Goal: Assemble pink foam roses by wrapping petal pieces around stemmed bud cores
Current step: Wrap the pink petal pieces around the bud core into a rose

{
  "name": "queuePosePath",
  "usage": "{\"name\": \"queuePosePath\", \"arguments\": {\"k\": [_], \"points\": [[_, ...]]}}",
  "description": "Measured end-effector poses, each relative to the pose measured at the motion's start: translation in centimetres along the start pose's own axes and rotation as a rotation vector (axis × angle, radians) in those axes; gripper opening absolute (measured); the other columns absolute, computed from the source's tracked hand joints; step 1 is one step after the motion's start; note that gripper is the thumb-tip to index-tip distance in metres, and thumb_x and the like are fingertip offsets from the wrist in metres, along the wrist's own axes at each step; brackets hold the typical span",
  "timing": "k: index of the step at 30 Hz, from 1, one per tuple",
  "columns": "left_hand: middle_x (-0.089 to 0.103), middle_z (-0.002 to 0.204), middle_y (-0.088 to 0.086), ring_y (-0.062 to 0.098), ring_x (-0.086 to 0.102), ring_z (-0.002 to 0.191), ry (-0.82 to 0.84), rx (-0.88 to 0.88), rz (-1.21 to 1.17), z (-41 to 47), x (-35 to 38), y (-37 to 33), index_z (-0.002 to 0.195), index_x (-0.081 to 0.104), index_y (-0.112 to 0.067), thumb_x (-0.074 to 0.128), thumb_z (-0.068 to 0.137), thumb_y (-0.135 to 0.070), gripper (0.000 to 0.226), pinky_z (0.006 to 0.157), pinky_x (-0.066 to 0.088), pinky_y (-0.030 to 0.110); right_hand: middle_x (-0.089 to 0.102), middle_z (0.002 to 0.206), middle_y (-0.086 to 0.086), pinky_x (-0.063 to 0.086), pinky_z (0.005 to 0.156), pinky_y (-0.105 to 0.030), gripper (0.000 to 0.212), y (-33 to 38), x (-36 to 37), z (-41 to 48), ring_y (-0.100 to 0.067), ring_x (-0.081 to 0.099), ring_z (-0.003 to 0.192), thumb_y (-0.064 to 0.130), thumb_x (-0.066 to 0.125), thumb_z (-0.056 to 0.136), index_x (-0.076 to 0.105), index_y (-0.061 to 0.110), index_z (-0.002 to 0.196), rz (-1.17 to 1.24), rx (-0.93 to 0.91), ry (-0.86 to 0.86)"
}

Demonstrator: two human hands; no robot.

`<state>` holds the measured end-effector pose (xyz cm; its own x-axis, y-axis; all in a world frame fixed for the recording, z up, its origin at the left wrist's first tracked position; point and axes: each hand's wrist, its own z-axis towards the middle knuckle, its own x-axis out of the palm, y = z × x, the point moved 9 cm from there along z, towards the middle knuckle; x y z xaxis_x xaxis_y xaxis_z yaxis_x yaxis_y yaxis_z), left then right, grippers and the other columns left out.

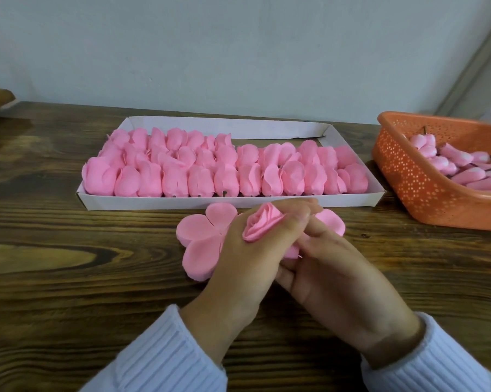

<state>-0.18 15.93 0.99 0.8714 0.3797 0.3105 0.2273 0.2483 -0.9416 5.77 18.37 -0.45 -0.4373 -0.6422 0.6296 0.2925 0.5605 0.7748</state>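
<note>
Wears white ribbed sleeves at the bottom edge, one per forearm, both forearms angling inward over the dark wooden tabletop. Grips a partly wrapped rose in the left hand, fingers and thumb clamped round its layered pink petals, spiral top tilted up and to the left. Rests the right hand against the left from the other side, fingers curled, and pinches the rose's lower end between thumb and fingers (only a scrap of pink shows there, so cannot tell how much is gripped). Holds both hands over a flat petal piece lying on the tabletop, its rounded lobes spreading out to the left of the left hand, with another pink lobe peeking out beyond the right fingers. Faces a shallow white cardboard tray just beyond the hands, packed with rows of pink roses lying on their sides. Has an orange perforated basket near the right edge, apart from the tray, holding stemmed bud cores in a loose heap.
</note>
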Motion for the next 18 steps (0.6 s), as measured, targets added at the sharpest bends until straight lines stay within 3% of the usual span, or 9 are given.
{"name": "queuePosePath", "arguments": {"k": [2, 5, 9, 13, 18], "points": [[0.075, 0.087, -0.010, 0.007, 0.071, 0.087, -0.011, -0.029, -0.028, 0.0, 0.0, 0.4, 0.078, 0.077, -0.037, 0.063, 0.062, -0.048, 0.024, 0.064, 0.055, 0.022, 0.063, 0.118, -0.021, 0.052, 0.092, -0.040, 0.042, -0.4, -0.5, 0.0, -0.027, 0.063, 0.102, 0.024, 0.060, 0.085, 0.061, 0.002, 0.121, -0.023, 0.039, -0.029], [0.075, 0.091, -0.009, 0.011, 0.071, 0.090, -0.021, -0.026, -0.006, 0.1, 0.1, 0.6, 0.081, 0.077, -0.036, 0.063, 0.061, -0.049, 0.028, 0.062, 0.054, 0.022, 0.070, 0.107, -0.017, 0.056, 0.085, -0.035, 0.027, -0.4, -0.7, -0.1, -0.021, 0.068, 0.092, 0.019, 0.060, 0.085, 0.072, 0.007, 0.106, -0.070, 0.013, -0.036], [0.075, 0.095, 0.001, 0.017, 0.071, 0.097, -0.012, 0.047, -0.014, 0.3, -0.1, -0.1, 0.089, 0.076, -0.028, 0.070, 0.064, -0.040, 0.028, 0.078, 0.058, 0.033, 0.069, 0.110, -0.016, 0.054, 0.087, -0.030, 0.031, 0.8, 0.4, -0.3, -0.022, 0.066, 0.105, 0.005, 0.059, 0.081, 0.069, 0.007, 0.110, -0.091, -0.133, 0.068], [0.075, 0.096, 0.001, 0.014, 0.071, 0.096, 0.010, -0.017, -0.060, 0.2, -0.1, 0.4, 0.093, 0.076, -0.027, 0.069, 0.069, -0.037, 0.028, 0.069, 0.056, 0.027, 0.069, 0.109, -0.015, 0.054, 0.085, -0.031, 0.035, 1.0, 0.0, -0.2, -0.021, 0.066, 0.101, 0.005, 0.062, 0.079, 0.068, 0.007, 0.113, -0.174, -0.115, 0.060], [0.074, 0.094, 0.007, 0.025, 0.071, 0.091, -0.004, -0.016, -0.136, 0.6, -0.6, 0.4, 0.081, 0.076, -0.020, 0.067, 0.070, -0.023, 0.014, 0.066, 0.057, 0.045, 0.066, 0.099, -0.023, 0.047, 0.068, -0.036, 0.034, 2.8, 0.2, 0.4, -0.029, 0.057, 0.083, 0.008, 0.068, 0.083, 0.064, 0.007, 0.116, -0.617, -0.077, 0.049]]}}
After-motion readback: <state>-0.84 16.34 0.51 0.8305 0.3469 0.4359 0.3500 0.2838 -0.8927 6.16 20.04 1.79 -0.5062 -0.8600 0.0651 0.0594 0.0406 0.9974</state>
